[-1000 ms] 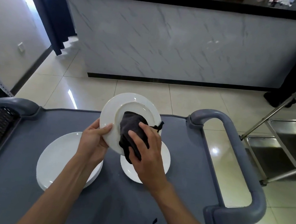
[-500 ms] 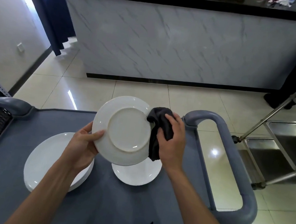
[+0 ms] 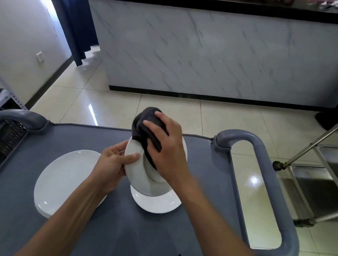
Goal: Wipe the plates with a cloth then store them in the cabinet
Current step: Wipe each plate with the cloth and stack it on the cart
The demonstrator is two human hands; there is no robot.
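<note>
My left hand [image 3: 114, 163] grips the left rim of a small white plate [image 3: 138, 172], held tilted above the cart. A dark grey cloth [image 3: 146, 122] lies against that plate under my right hand [image 3: 166, 149], whose fingers curl over it and hold it; the cloth bulges past the plate's far edge. Directly below, another small white plate [image 3: 157, 202] rests on the grey cart top [image 3: 126, 231]. A stack of larger white plates [image 3: 63, 182] sits to the left, partly hidden by my left forearm.
The cart's grey loop handles rise at the right [image 3: 273, 198] and far left [image 3: 7, 119]. A black basket [image 3: 1, 142] sits at the left. A steel trolley [image 3: 331, 178] stands to the right on the tiled floor. A marble-fronted counter [image 3: 218, 54] spans the back.
The held plate has turned from showing its underside to a steeper tilt. My right hand with the cloth moved from the plate's right edge onto its top and face.
</note>
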